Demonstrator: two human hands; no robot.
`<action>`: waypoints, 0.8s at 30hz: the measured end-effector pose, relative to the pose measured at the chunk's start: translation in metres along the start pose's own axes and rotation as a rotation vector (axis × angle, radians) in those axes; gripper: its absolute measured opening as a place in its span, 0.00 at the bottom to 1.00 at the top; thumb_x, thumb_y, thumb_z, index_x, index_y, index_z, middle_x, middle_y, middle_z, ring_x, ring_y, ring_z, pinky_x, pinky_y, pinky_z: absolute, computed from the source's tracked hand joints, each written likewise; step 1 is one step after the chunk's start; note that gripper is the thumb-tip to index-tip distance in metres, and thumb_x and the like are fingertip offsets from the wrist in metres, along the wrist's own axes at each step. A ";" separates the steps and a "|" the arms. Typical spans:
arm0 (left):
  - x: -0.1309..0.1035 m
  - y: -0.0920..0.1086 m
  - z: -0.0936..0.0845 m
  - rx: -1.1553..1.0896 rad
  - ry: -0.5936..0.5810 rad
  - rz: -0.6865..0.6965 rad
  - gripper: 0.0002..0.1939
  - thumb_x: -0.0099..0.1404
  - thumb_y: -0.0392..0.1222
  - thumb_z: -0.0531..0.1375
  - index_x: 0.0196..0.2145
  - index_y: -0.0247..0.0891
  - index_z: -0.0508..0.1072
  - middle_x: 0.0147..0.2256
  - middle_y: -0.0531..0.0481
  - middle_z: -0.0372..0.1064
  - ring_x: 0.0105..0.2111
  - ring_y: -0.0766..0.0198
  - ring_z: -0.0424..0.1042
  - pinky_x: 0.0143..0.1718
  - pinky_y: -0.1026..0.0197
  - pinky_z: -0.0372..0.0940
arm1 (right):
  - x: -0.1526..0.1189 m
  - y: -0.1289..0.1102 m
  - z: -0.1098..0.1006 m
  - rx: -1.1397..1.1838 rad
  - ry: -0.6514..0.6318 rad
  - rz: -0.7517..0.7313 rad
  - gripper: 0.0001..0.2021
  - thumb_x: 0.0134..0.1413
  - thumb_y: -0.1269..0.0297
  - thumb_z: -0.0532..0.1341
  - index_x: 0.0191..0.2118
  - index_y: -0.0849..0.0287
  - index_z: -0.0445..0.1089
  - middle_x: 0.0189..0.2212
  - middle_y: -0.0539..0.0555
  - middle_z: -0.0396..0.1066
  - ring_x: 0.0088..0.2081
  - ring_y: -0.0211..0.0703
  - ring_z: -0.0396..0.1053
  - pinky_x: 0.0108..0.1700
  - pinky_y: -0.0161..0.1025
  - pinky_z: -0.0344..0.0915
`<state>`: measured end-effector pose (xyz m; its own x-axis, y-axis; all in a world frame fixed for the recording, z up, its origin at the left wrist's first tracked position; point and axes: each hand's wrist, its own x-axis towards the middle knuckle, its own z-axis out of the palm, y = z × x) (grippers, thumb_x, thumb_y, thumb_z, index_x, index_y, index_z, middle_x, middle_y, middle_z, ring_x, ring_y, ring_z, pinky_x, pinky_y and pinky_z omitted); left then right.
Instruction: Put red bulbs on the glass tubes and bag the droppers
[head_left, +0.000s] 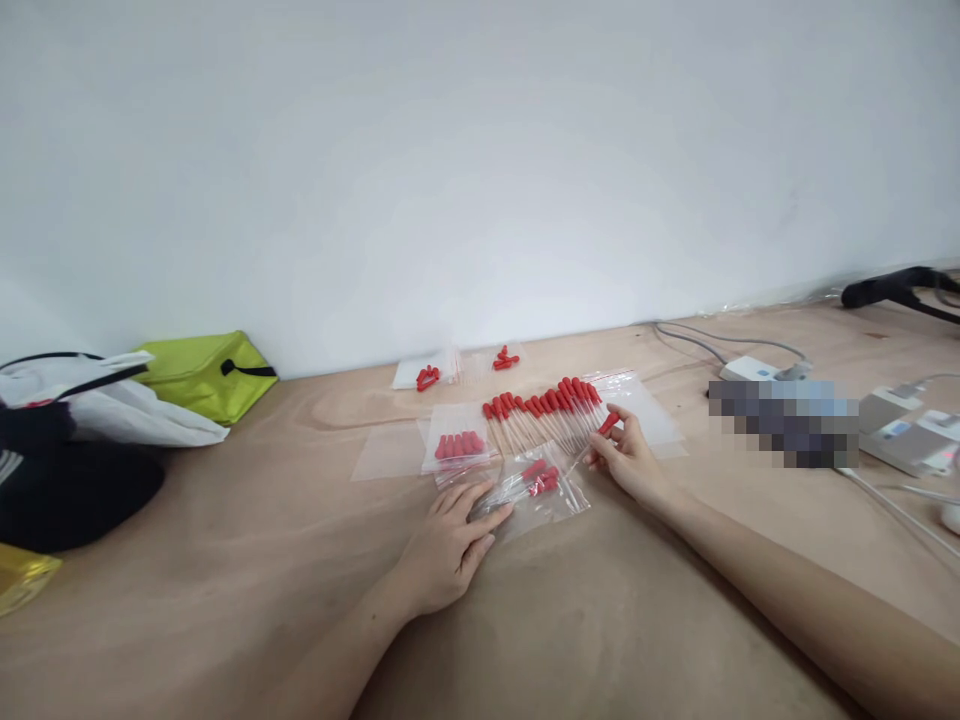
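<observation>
My right grip pinches red-bulbed dropper, bulb showing between thumb and fingers, just right of clear bag. More red bulbs inside bag. My left grip palm down, fingers spread, fingertips resting on bag's left part. Dropper row lies on worktop just beyond bag. Second bag, five red bulbs showing, lies left of row.
</observation>
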<state>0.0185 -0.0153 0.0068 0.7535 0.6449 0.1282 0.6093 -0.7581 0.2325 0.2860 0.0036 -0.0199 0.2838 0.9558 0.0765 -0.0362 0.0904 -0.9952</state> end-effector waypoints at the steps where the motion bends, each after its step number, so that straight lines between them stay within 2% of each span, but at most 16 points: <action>1: 0.000 0.000 0.000 0.001 0.001 0.001 0.21 0.63 0.35 0.49 0.53 0.49 0.61 0.56 0.48 0.52 0.54 0.54 0.53 0.52 0.45 0.54 | -0.003 -0.001 0.002 0.021 -0.003 0.014 0.32 0.41 0.52 0.60 0.50 0.55 0.45 0.24 0.43 0.59 0.21 0.34 0.64 0.23 0.35 0.64; 7: 0.000 0.000 0.001 -0.006 0.028 0.003 0.22 0.63 0.34 0.49 0.52 0.52 0.61 0.56 0.51 0.53 0.54 0.55 0.53 0.52 0.46 0.55 | -0.020 -0.006 0.001 0.105 -0.035 0.095 0.28 0.40 0.46 0.59 0.42 0.54 0.48 0.23 0.44 0.64 0.21 0.34 0.65 0.25 0.37 0.65; 14: 0.001 -0.001 0.001 -0.002 0.026 0.007 0.20 0.64 0.36 0.49 0.52 0.50 0.62 0.56 0.50 0.53 0.53 0.55 0.53 0.52 0.46 0.55 | -0.024 -0.005 0.000 0.106 -0.061 0.119 0.27 0.39 0.44 0.59 0.40 0.53 0.49 0.22 0.44 0.66 0.21 0.35 0.66 0.26 0.38 0.66; 21: 0.000 -0.002 0.002 0.000 0.027 -0.001 0.20 0.64 0.37 0.49 0.53 0.49 0.61 0.55 0.48 0.53 0.53 0.55 0.54 0.52 0.46 0.55 | -0.022 0.003 0.004 0.259 -0.023 0.141 0.19 0.44 0.48 0.58 0.37 0.54 0.55 0.28 0.47 0.66 0.27 0.36 0.69 0.34 0.41 0.69; 24: 0.000 -0.001 0.001 -0.002 0.023 -0.005 0.20 0.64 0.38 0.49 0.53 0.48 0.61 0.55 0.48 0.53 0.54 0.54 0.54 0.52 0.46 0.55 | -0.023 0.003 0.003 0.253 -0.033 0.202 0.17 0.42 0.51 0.61 0.35 0.56 0.58 0.26 0.47 0.65 0.26 0.36 0.69 0.34 0.39 0.69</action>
<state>0.0182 -0.0146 0.0052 0.7443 0.6510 0.1490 0.6127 -0.7544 0.2355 0.2762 -0.0172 -0.0243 0.2160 0.9696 -0.1153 -0.3270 -0.0394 -0.9442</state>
